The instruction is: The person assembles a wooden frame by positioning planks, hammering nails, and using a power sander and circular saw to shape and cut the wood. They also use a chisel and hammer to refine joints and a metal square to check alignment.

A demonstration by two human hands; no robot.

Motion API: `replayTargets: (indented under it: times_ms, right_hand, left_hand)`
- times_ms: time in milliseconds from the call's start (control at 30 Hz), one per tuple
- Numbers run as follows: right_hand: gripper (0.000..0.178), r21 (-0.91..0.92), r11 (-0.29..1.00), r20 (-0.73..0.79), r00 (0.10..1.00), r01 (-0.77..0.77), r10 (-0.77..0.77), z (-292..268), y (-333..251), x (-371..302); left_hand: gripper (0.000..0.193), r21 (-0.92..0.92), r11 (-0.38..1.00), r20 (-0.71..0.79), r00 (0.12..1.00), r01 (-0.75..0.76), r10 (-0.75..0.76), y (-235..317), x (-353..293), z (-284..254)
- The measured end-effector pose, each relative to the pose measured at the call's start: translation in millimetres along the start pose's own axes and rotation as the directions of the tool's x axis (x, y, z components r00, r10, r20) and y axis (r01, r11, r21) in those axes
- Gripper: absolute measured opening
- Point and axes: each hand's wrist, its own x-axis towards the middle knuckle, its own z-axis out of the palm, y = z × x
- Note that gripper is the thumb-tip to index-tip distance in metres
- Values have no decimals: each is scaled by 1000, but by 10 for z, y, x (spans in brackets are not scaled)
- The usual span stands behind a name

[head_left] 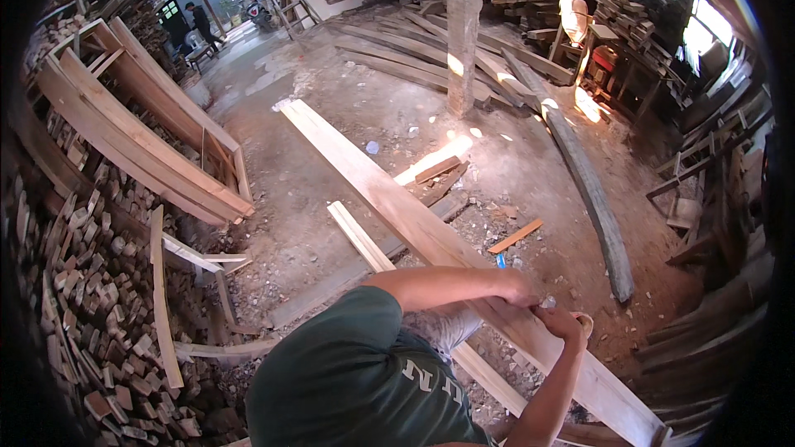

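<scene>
Left hand (520,288) and right hand (565,323), close together, fingers curled; cannot tell whether they hold anything. One long sawn plank (385,199), directly beneath both hands. One orange-brown wood strip (515,236), beyond them; one weathered grey beam (584,182), farther right.

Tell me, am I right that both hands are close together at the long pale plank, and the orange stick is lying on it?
Not quite: in the head view, the orange stick lies on the ground beside the plank. The left hand and right hand are close together.
</scene>
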Motion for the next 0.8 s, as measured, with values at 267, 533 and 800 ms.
replayTargets:
  times_ms: [267, 533, 800]
  right_hand:
    - [36, 183, 953, -813, 582, 239, 10, -328, 450, -456]
    - [25, 702, 703, -712, 99, 119, 695, 417, 1680, -1630]
    - [31, 991, -52, 53, 4, -124, 999, 3486, 1406, -734]
  left_hand:
    - [76, -37, 996, -59, 995, -84, 81, -458, 966, 137]
    - [86, 4, 997, -14, 997, 78, -78, -599, 1960, -391]
    - [96, 55, 997, 107, 992, 58, -63, -868, 3065, -661]
